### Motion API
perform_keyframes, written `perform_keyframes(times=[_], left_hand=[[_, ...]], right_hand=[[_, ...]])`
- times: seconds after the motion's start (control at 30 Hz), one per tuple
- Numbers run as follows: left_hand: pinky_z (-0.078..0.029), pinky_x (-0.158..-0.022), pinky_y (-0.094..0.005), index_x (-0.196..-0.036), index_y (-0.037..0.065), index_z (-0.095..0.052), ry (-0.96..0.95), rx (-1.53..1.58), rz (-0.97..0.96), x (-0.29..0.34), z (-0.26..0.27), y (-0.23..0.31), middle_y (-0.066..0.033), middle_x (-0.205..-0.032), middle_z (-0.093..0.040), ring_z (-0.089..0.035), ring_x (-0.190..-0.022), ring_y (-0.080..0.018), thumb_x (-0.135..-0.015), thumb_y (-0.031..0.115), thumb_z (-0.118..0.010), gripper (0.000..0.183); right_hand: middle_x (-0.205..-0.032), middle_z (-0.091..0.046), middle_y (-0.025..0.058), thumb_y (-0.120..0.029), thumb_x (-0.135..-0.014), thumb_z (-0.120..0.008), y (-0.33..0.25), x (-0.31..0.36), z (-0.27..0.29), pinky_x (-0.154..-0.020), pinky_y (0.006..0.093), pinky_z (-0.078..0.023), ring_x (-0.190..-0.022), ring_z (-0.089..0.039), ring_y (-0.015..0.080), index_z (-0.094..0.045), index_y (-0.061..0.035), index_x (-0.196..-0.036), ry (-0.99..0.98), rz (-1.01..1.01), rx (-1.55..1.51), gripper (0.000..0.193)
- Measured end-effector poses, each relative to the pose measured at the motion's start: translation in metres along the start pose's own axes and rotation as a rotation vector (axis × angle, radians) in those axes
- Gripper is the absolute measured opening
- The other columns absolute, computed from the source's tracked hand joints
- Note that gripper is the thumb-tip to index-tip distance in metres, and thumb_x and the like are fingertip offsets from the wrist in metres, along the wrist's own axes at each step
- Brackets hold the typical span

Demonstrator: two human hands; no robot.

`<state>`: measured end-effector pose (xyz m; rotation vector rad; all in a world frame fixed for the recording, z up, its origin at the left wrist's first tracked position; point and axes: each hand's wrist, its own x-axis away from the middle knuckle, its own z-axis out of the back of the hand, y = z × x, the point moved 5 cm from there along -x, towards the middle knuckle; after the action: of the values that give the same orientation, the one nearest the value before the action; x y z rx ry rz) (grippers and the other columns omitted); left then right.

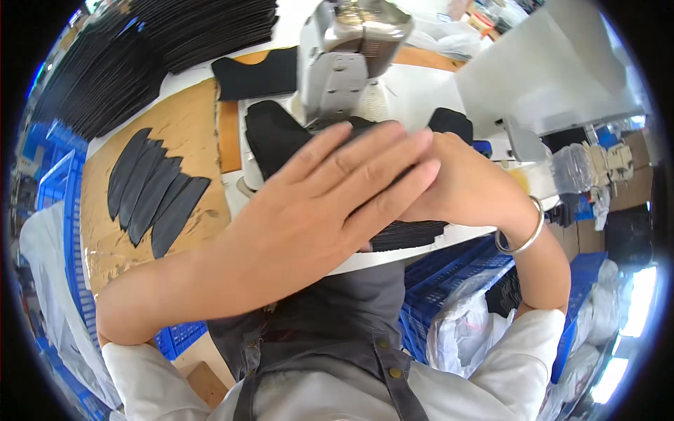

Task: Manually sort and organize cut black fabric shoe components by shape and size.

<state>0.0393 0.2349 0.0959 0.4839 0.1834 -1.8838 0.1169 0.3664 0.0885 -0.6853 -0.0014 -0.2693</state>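
A sewing machine (335,88) with a metallic head stands straight ahead of me. Black fabric (270,137) lies at its base on the white table, and another black end (451,124) shows to the right. My left hand (344,189) stretches over this fabric with its fingers extended, partly covering my right hand (463,182). The right hand, with a silver bangle (523,242) on its wrist, bends inward; its fingers are hidden behind the left ones, so any grip cannot be made out. Below both hands, layered black fabric pieces (411,236) lie near the table's front edge.
On a cardboard sheet (193,133) at left rest several narrow black pieces (151,188). Tall stacks of black pieces (105,77) stand at the far left. A flat black piece (258,74) lies beside the machine. Blue crates (449,274) and a white plastic bag (460,323) sit below the table.
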Motion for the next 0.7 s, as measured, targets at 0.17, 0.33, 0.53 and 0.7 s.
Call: perform_keyframes(times=[0.17,0.33,0.53,0.7], left_hand=[[-0.024,-0.112,-0.0438,-0.141,-0.004,-0.028,-0.208,0.156,-0.029,0.001,-0.032,-0.006,-0.0174,-0.149,-0.027,-0.028,-0.138,-0.0315,-0.068,0.036,-0.071,0.094],[-0.022,-0.112,-0.0451,-0.142,-0.004,-0.027,-0.297,0.105,-0.039,0.0,-0.032,-0.007,-0.0176,-0.15,-0.026,-0.027,-0.138,-0.032,-0.074,0.05,-0.063,0.094],[-0.021,-0.111,-0.0491,-0.142,0.01,-0.038,-0.317,0.108,-0.072,0.0,-0.033,-0.007,-0.0166,-0.15,-0.027,-0.027,-0.138,-0.0345,-0.077,0.058,-0.056,0.082],[-0.022,-0.11,-0.0503,-0.141,0.018,-0.041,-0.362,0.127,-0.089,-0.002,-0.03,-0.005,-0.0166,-0.15,-0.028,-0.028,-0.137,-0.0362,-0.074,0.054,-0.062,0.079]], right_hand=[[-0.059,-0.059,0.0148,-0.027,-0.071,-0.076,0.009,0.005,0.009,-0.05,0.0332,-0.043,-0.05,-0.054,0.0261,-0.059,0.0033,-0.071,-0.072,-0.073,0.168,0.035],[-0.054,-0.056,0.0024,-0.022,-0.079,-0.075,0.031,0.026,0.021,-0.043,0.0221,-0.04,-0.046,-0.052,0.0063,-0.055,-0.0018,-0.067,-0.138,-0.282,-0.095,0.03],[-0.056,-0.057,0.001,-0.019,-0.082,-0.073,0.038,0.036,0.024,-0.044,0.0203,-0.04,-0.048,-0.053,0.0054,-0.057,-0.0022,-0.069,-0.146,-0.287,-0.19,0.027],[-0.056,-0.056,0.0,-0.018,-0.082,-0.073,0.038,0.037,0.024,-0.045,0.0214,-0.04,-0.049,-0.051,0.0052,-0.057,-0.0029,-0.07,-0.133,-0.251,-0.179,0.025]])
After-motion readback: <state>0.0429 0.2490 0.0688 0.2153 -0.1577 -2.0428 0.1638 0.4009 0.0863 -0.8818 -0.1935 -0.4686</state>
